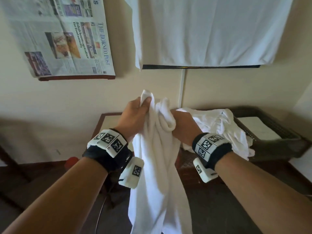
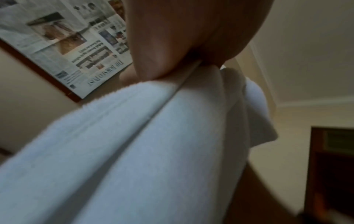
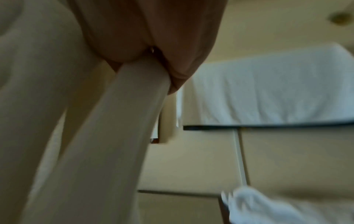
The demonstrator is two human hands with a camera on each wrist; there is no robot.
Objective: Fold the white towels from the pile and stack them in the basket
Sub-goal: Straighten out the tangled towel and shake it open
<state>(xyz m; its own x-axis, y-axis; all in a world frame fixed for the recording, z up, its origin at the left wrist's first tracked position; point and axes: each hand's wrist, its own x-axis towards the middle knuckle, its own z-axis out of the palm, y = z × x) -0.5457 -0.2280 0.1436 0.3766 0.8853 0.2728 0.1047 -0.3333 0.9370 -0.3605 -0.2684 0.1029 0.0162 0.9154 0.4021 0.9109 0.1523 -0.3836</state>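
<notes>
wall, far left: a newspaper sheet (image 1: 64, 38) is hanging over a dark wooden frame, well clear of the work.
left hand: the left hand (image 1: 133, 115) is pinching a bunched top corner of the white terry towel (image 1: 155, 166), thumb and fingers curled round the cloth; the left wrist view is showing the same pinch (image 2: 172, 50) on a hemmed edge (image 2: 153, 121).
held towel: it is hanging in long loose folds from both hands, down past the bottom of the head view, not yet spread or squared.
right hand: the right hand (image 1: 182, 127) is clenching another bunch of the same towel just beside the left; the right wrist view is showing fingers (image 3: 153, 45) closing round a rolled edge (image 3: 124, 121).
pile: the crumpled heap of white towels (image 1: 219, 129) is lying on the dark table behind the right wrist, draping over the basket rim.
basket, right: the dark woven basket (image 1: 270, 125) is sitting at the table's right end; something pale and flat is lying inside, cannot tell if it is a folded towel.
wall, upper right: a white cloth (image 1: 211, 31) is hanging over a dark-edged panel.
step: probably finding corners of a freshly lifted towel, folding not started.
next move: likely calling for sliding the hands apart along one edge to open the towel flat, keeping the hanging end off the floor.
</notes>
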